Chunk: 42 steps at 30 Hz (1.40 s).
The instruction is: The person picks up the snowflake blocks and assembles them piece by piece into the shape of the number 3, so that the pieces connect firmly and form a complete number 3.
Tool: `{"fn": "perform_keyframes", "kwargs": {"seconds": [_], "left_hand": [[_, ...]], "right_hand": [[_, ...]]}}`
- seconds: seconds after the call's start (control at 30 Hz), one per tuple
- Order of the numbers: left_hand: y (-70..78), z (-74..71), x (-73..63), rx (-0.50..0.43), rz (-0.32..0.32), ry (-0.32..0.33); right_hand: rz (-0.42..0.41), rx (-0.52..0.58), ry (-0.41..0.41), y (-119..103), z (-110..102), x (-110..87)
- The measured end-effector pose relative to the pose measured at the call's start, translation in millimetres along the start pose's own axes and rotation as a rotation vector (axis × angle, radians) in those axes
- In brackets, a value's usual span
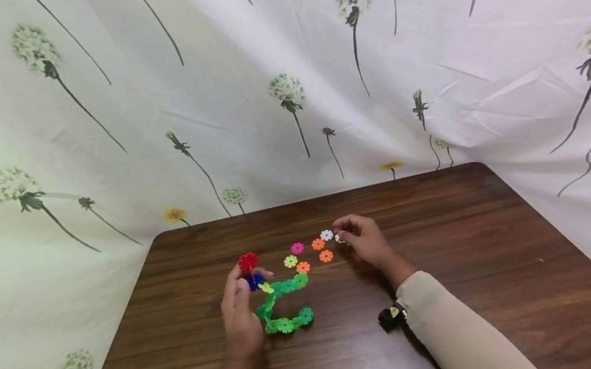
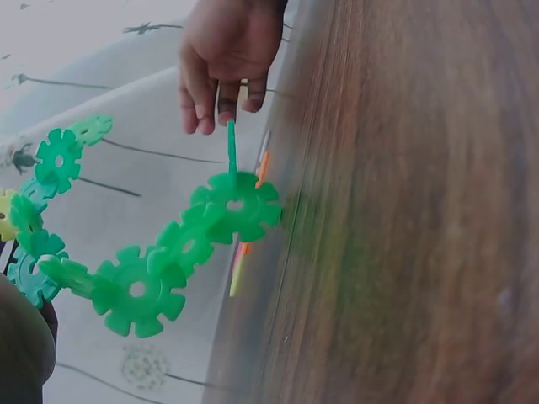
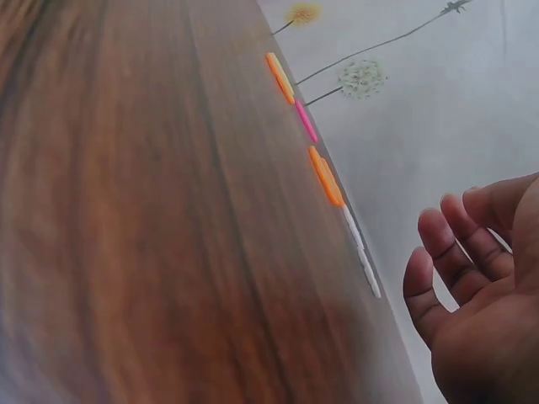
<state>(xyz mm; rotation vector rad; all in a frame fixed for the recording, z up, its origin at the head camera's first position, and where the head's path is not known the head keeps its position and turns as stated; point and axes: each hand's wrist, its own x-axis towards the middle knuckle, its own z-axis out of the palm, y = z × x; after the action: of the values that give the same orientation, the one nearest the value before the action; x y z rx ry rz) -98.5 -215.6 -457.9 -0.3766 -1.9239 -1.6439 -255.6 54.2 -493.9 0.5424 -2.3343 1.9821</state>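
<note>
My left hand [image 1: 241, 321] grips a chain of interlocking flower-shaped plastic discs near its upper left end. Green discs [image 1: 286, 325] form most of the chain, bent in a C shape. Toward the hand come a yellow disc [image 1: 266, 288], a blue disc [image 1: 255, 282] and a red disc [image 1: 248, 260] on top. My right hand [image 1: 366, 243] hovers at a white disc [image 1: 340, 238] lying on the table, partly covering it in the head view. From the right wrist, its loosely bent fingers [image 3: 459, 257] look apart from the flat white discs [image 3: 362, 252].
Loose discs lie flat beyond the chain: another white disc [image 1: 326, 235], several orange discs [image 1: 326, 256], a pink disc [image 1: 297, 248] and a yellow-green disc [image 1: 291, 261]. The brown wooden table [image 1: 446, 240] meets a dandelion-print cloth [image 1: 247, 153] behind.
</note>
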Motion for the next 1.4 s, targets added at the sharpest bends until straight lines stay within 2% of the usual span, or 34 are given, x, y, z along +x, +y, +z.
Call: {"fn": "perform_keyframes", "kwargs": {"seconds": [0.1, 0.2, 0.37, 0.47, 0.57, 0.73, 1.0, 1.17, 1.4], "left_hand": [[-0.9, 1.3, -0.5, -0.019, 0.013, -0.014], [-1.9, 3.0, -1.0, -0.082, 0.017, -0.018], [-1.6, 5.2, -1.7, -0.135, 0.007, -0.027], [0.4, 6.5, -1.9, -0.107, 0.005, -0.034], [2.7, 8.0, -1.7, -0.052, 0.036, -0.046], [7.6, 10.9, -1.2, 0.04, 0.076, -0.082], [9.1, 12.8, -3.2, 0.06, 0.109, -0.114], [7.8, 13.9, -4.3, 0.085, 0.126, -0.144], [6.7, 16.7, -5.1, 0.086, 0.166, -0.188]], "right_hand": [[-0.008, -0.005, 0.012, 0, 2, -1.0], [-0.03, -0.012, 0.006, -5, 6, -2.6], [-0.08, -0.01, -0.047, -20, 17, -7.0], [-0.102, -0.006, -0.073, -30, 23, -11.2], [-0.147, -0.001, -0.085, -43, 28, -15.8], [-0.235, 0.025, -0.138, -75, 37, -25.8], [-0.369, 0.034, -0.228, -116, 47, -44.7], [-0.443, 0.002, -0.242, -127, 51, -50.2], [-0.423, -0.003, -0.283, -131, 54, -50.9]]}}
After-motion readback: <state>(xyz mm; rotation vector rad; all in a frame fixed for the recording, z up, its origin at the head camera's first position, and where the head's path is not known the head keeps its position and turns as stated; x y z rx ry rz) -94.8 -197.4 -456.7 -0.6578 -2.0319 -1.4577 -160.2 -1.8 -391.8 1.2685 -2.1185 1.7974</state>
